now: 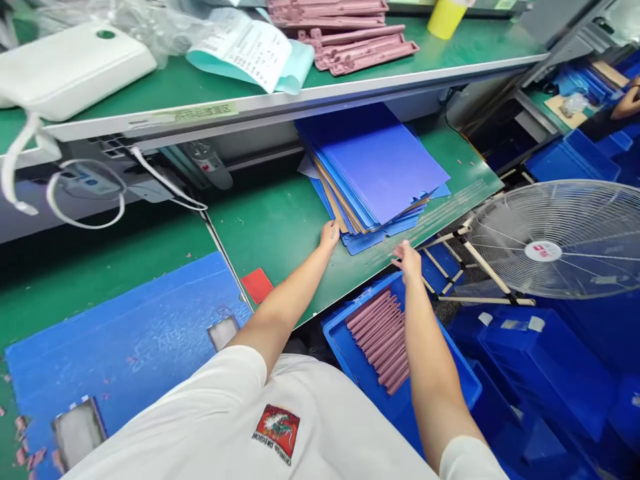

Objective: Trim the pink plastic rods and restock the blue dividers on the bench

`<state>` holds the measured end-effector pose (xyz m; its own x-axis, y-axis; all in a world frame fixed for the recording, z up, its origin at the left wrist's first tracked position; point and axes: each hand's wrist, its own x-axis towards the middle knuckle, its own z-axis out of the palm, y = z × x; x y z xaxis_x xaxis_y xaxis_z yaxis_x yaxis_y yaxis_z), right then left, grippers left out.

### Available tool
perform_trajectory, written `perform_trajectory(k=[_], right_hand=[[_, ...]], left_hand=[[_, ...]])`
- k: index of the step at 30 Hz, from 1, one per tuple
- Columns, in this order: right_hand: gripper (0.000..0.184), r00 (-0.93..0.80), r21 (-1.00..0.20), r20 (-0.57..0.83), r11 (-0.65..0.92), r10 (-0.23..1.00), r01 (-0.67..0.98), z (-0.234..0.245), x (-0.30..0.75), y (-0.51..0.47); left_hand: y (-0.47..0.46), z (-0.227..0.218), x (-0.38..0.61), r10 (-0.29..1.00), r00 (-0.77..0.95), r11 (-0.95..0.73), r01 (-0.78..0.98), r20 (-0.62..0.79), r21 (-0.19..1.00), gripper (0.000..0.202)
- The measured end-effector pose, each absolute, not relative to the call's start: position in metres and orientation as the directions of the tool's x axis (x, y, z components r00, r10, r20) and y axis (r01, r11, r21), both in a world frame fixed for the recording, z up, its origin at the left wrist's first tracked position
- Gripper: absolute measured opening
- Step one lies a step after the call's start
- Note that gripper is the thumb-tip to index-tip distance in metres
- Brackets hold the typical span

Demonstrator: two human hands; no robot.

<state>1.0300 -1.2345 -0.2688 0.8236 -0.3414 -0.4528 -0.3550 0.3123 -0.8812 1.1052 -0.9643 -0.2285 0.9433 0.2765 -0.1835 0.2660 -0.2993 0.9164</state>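
Observation:
A stack of blue plastic sheets (pixel 373 167), with some brown sheets among them, lies on the green table (pixel 280 200). The stack is uneven, its edges fanned at the near side. At its near left corner my left hand (pixel 330 235) is closed on the sheet edges, fingertips partly hidden. My right hand (pixel 409 261) is open, fingers apart, just off the near edge of the stack and above the rim of a blue bin (pixel 340 333). Rows of pinkish-brown plastic strips (pixel 377 340) lie in that bin, partly behind my right forearm.
More pinkish strips (pixel 360 50), papers (pixel 250 50) and a white device (pixel 75 70) sit on the shelf above. A large fan (pixel 545 250) stands at the right, near stacked blue bins (pixel 545 367). A red card (pixel 257 285) and a blue mat (pixel 150 340) lie left. Another person's arm (pixel 627 103) shows far right.

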Motion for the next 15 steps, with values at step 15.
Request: perform_trajectory(k=[15], right_hand=[[0.004,0.685,-0.748,-0.663,0.314,-0.303,-0.585,-0.282,1.101,-1.155]], left_hand=[[-0.978,-0.247,1.119,0.277,0.914,-0.182,0.354,-0.298,0.917,0.035]])
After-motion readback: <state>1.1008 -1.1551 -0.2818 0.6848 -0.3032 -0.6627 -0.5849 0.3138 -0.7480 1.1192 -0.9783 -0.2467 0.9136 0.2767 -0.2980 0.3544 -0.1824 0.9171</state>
